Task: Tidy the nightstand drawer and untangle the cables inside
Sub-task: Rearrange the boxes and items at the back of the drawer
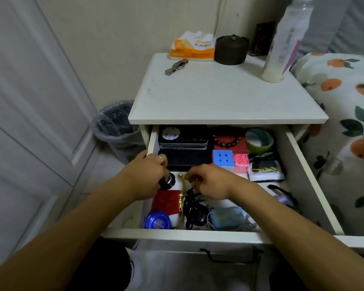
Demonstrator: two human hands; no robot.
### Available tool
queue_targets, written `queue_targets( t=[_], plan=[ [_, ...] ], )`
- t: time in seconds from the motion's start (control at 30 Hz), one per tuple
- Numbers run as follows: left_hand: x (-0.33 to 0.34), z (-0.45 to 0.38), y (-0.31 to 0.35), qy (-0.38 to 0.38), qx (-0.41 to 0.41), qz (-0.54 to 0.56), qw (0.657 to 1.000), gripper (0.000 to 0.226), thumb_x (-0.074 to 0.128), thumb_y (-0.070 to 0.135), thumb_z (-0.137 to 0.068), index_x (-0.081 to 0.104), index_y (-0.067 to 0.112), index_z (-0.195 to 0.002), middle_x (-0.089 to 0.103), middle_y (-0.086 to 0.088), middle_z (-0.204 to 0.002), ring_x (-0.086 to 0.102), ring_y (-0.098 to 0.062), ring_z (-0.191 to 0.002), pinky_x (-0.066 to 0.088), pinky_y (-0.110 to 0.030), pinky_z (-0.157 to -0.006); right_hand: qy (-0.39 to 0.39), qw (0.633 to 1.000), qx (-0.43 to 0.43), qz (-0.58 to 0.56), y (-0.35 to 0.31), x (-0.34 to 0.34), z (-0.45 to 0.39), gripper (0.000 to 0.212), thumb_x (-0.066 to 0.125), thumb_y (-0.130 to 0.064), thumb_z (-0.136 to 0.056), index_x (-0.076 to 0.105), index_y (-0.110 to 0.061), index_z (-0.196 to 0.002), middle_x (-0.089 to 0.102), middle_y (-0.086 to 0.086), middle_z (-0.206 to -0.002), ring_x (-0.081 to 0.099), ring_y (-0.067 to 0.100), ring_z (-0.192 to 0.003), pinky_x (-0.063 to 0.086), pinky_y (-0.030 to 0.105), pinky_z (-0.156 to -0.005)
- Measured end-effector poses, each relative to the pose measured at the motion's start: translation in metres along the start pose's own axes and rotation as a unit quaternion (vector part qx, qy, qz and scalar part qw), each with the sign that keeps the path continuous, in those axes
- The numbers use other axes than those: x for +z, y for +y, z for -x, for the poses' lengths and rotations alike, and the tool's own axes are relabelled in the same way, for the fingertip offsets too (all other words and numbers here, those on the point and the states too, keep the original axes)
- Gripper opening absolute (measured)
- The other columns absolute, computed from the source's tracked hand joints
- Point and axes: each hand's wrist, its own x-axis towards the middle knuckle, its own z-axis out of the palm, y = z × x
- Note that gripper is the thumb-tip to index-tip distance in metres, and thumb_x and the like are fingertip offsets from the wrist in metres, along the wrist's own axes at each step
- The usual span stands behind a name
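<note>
both hands in the drawer, cables not yet freed

nearest, just under and behind the right hand (208, 181), the black cable tangle (192, 208) lies knotted at the front of the open drawer (177, 235), touching a gold ornament (182, 198). to its right sits a blue plastic case (227, 217) with a thin white wire; below the left hand (148, 175) are a red card (166, 201) and a blue round tin (158, 221).

the risk, as i judge it: a pull on one strand could tighten the knot, or drag the ornament and the case's wire along, since they lie against the tangle.

the right hand is palm down, wrist bent, fingers curled and pinching what looks like a black strand at the tangle's top; i cannot tell how firm the pinch is. the left hand is closed around a small black round object (166, 182), knuckles up, a ring on one finger, beside the drawer's left wall.

beyond the hands lie a dark flat box (184, 157), a cube puzzle (223, 159), a bead bracelet (227, 140) and a tape roll (260, 140).
</note>
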Motion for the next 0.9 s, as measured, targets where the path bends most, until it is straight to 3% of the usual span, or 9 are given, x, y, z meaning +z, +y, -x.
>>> queue_targets(
  t=[0.1,0.2,0.33,0.5,0.6,0.7,0.77,0.83,0.9],
  plan=[
    [-0.002,0.005,0.001,0.037,-0.004,0.103,0.994,0.029,0.065,0.031,-0.089,0.068,0.027,-0.118,0.055,0.005,-0.119,0.051,-0.015,-0.11,0.039,-0.032,-0.1,0.005,1.0,0.007,-0.003,0.005,0.005,0.002,0.029,0.052,-0.014,-0.096,0.065,-0.018,-0.121,0.067,0.004,-0.117,0.061,0.019,-0.107,0.047,0.026,-0.087],
    [-0.006,0.017,0.0,0.129,-0.023,0.293,0.947,0.022,0.078,0.027,-0.081,0.077,0.017,-0.101,0.065,0.003,-0.098,0.058,-0.008,-0.09,0.049,-0.028,-0.082,0.062,0.988,0.038,-0.134,0.01,0.0,0.008,0.021,0.051,-0.022,-0.1,0.066,-0.017,-0.113,0.071,0.001,-0.105,0.066,0.021,-0.097,0.052,0.029,-0.079],
    [-0.008,0.028,0.009,0.201,-0.029,0.38,0.902,0.021,0.084,0.024,-0.074,0.079,0.016,-0.092,0.071,0.006,-0.089,0.064,-0.003,-0.084,0.051,-0.017,-0.076,0.063,0.876,0.083,-0.471,0.003,-0.011,0.019,0.025,0.05,-0.029,-0.102,0.063,-0.013,-0.114,0.072,0.006,-0.093,0.071,0.024,-0.081,0.058,0.029,-0.067],
    [-0.014,0.017,0.028,0.259,0.032,0.367,0.893,0.016,0.084,0.015,-0.075,0.08,0.009,-0.09,0.074,-0.002,-0.091,0.067,-0.011,-0.088,0.053,-0.024,-0.084,0.054,0.81,0.098,-0.576,0.006,-0.019,0.038,0.03,0.07,-0.033,-0.087,0.066,-0.01,-0.105,0.067,0.008,-0.099,0.073,0.031,-0.092,0.058,0.031,-0.066],
    [-0.02,-0.005,0.043,0.26,0.076,0.352,0.896,0.015,0.083,0.011,-0.075,0.08,0.007,-0.089,0.075,-0.004,-0.094,0.069,-0.013,-0.089,0.051,-0.023,-0.088,0.073,0.751,0.095,-0.649,0.016,-0.028,0.053,0.049,0.079,-0.024,-0.069,0.061,-0.009,-0.112,0.068,0.008,-0.096,0.073,0.033,-0.087,0.059,0.031,-0.066],
    [-0.022,-0.035,0.062,0.248,0.106,0.336,0.902,0.016,0.081,0.008,-0.078,0.079,0.006,-0.093,0.074,-0.006,-0.104,0.065,-0.014,-0.101,0.042,-0.012,-0.094,0.155,0.779,0.091,-0.6,0.032,-0.037,0.071,0.043,0.083,-0.015,-0.066,0.062,-0.011,-0.104,0.073,0.005,-0.083,0.071,0.023,-0.071,0.061,0.033,-0.072],
    [-0.023,-0.056,0.075,0.222,0.12,0.319,0.914,0.018,0.076,0.01,-0.083,0.077,0.009,-0.102,0.072,-0.004,-0.113,0.062,-0.016,-0.111,0.037,-0.014,-0.099,0.226,0.801,0.112,-0.543,0.046,-0.042,0.08,0.034,0.083,-0.01,-0.072,0.064,-0.013,-0.1,0.074,0.001,-0.078,0.071,0.02,-0.068,0.06,0.029,-0.067],
    [-0.023,-0.077,0.088,0.206,0.14,0.312,0.917,0.022,0.072,0.012,-0.087,0.075,0.012,-0.109,0.069,-0.001,-0.119,0.06,-0.015,-0.114,0.038,-0.018,-0.103,0.289,0.804,0.124,-0.505,0.061,-0.047,0.084,0.028,0.082,-0.007,-0.074,0.067,-0.014,-0.097,0.074,-0.001,-0.077,0.072,0.016,-0.071,0.059,0.026,-0.063],
    [-0.023,-0.096,0.095,0.202,0.126,0.315,0.919,0.028,0.068,0.012,-0.089,0.072,0.014,-0.116,0.066,0.0,-0.125,0.059,-0.015,-0.117,0.041,-0.025,-0.106,0.348,0.829,0.158,-0.408,0.077,-0.052,0.083,0.039,0.084,-0.01,-0.072,0.067,-0.016,-0.107,0.073,0.001,-0.092,0.073,0.016,-0.083,0.06,0.031,-0.076]
  ],
)
